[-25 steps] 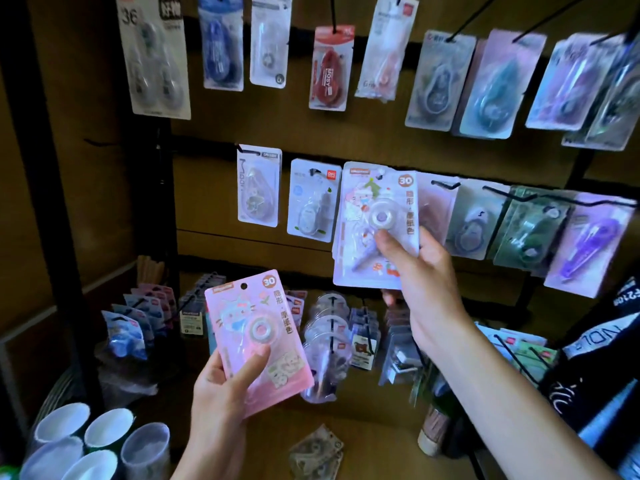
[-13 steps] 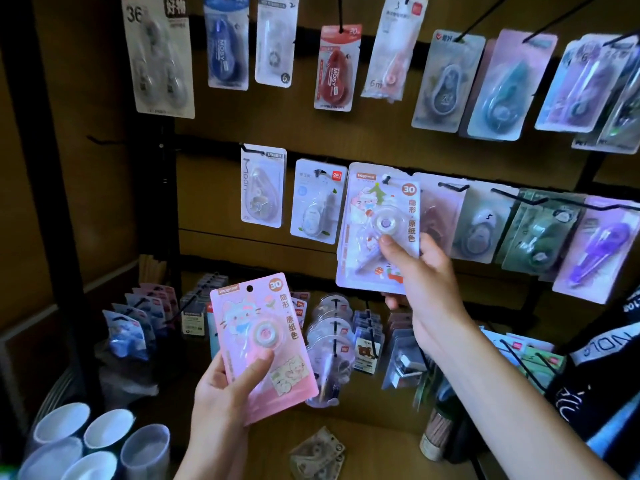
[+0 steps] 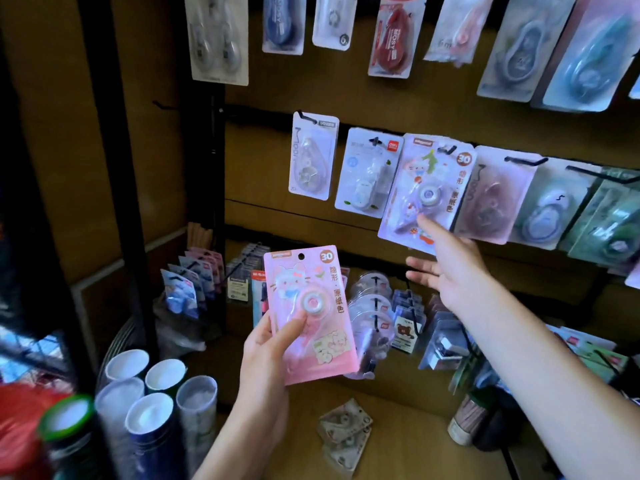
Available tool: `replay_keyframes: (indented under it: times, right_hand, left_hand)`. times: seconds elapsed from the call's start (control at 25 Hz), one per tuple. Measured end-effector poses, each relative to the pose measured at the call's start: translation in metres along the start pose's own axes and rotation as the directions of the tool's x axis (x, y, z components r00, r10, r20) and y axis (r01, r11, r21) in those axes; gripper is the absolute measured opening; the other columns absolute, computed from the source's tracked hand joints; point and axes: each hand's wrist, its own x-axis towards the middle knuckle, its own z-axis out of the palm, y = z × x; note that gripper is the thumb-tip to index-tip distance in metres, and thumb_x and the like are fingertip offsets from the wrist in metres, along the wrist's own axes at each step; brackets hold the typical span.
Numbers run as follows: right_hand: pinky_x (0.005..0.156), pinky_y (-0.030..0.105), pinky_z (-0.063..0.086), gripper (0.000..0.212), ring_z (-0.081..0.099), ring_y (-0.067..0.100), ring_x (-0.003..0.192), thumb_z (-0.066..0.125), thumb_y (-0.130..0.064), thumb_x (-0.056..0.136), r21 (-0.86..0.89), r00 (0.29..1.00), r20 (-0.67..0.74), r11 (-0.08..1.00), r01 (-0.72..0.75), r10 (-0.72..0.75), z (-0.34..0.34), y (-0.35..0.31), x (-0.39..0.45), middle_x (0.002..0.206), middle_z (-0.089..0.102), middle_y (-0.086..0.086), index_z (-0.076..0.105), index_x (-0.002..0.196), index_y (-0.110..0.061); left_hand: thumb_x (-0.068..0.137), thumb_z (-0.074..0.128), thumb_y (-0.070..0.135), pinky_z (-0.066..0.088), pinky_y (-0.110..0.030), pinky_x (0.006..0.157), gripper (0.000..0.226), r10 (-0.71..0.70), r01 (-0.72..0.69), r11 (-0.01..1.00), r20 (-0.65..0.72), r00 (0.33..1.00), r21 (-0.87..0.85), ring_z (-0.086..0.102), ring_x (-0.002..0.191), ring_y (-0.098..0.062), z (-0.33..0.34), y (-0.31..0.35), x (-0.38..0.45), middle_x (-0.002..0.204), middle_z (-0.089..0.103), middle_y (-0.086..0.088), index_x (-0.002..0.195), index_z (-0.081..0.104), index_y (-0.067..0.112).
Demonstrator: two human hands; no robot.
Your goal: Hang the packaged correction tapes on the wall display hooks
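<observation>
My left hand grips a pink packaged correction tape at its lower left, thumb across the front, below the display. A lilac packaged correction tape hangs tilted on a black hook in the middle row of the wall display. My right hand is just below it with fingers spread and straight; one fingertip touches the pack's lower edge.
More carded correction tapes hang along the top row and the middle row. Lower hooks carry small packs. Several capped tubes stand at lower left beside a black frame post. Loose packs lie on the wooden shelf.
My right hand has let go of the lilac pack, which now hangs on the hook, and has dropped slightly with fingers spread. My left hand still holds the pink pack.
</observation>
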Motion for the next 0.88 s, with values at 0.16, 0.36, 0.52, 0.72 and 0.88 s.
replay_keyframes:
  times: [0.16,0.36,0.52,0.72,0.88]
  right_hand:
    - [0.058,0.035,0.055,0.029,0.062,0.025,0.075,0.072,-0.042,0.084,0.032,0.993,0.058,0.994,-0.106,0.104,-0.008,0.025,-0.012,0.102,0.068,0.011,0.062,0.100,-0.021]
    - [0.051,0.030,0.048,0.036,0.063,0.021,0.065,0.066,-0.044,0.088,-0.112,0.981,0.136,0.986,-0.125,0.140,-0.007,0.050,-0.041,0.090,0.074,0.009,0.066,0.104,-0.011]
    - [0.059,0.026,0.050,0.036,0.070,0.021,0.080,0.065,-0.042,0.086,-0.202,0.833,0.546,0.979,0.028,0.089,-0.010,0.058,-0.076,0.102,0.075,0.008,0.068,0.110,-0.016]
    - [0.081,0.030,0.057,0.022,0.072,0.019,0.094,0.071,-0.008,0.087,-0.158,0.783,0.622,0.976,0.148,-0.018,-0.024,0.065,-0.088,0.105,0.076,0.007,0.072,0.109,-0.010]
    - [0.059,0.024,0.056,0.025,0.073,0.023,0.086,0.071,-0.009,0.086,-0.082,0.855,0.505,0.979,0.185,-0.119,-0.054,0.053,-0.086,0.104,0.076,0.012,0.069,0.111,-0.008]
  left_hand:
    - [0.085,0.065,0.017,0.053,-0.055,0.095,0.028,-0.006,0.007,1.000,0.024,1.000,-0.016,0.072,0.103,-0.031,-0.003,0.003,0.000,0.111,0.075,-0.009,0.112,0.071,0.014]
    - [0.087,0.060,0.018,0.050,-0.055,0.098,0.034,-0.011,0.013,0.999,0.053,0.999,-0.048,0.070,0.106,-0.033,-0.003,0.003,0.000,0.115,0.074,-0.012,0.119,0.067,0.011]
    - [0.090,0.055,0.023,0.056,-0.050,0.091,0.036,-0.014,0.022,0.997,0.106,0.994,-0.071,0.070,0.107,-0.034,0.004,-0.001,0.000,0.117,0.073,-0.014,0.123,0.065,0.012]
    - [0.089,0.054,0.020,0.062,-0.045,0.068,0.029,0.008,0.005,0.998,0.184,0.983,-0.069,0.072,0.097,-0.036,0.033,-0.011,-0.007,0.109,0.074,-0.019,0.109,0.073,0.009]
    - [0.089,0.053,0.017,0.062,-0.036,0.063,0.027,0.017,-0.007,0.999,0.243,0.970,-0.043,0.074,0.086,-0.027,0.056,-0.028,-0.006,0.105,0.075,-0.017,0.097,0.079,0.011]
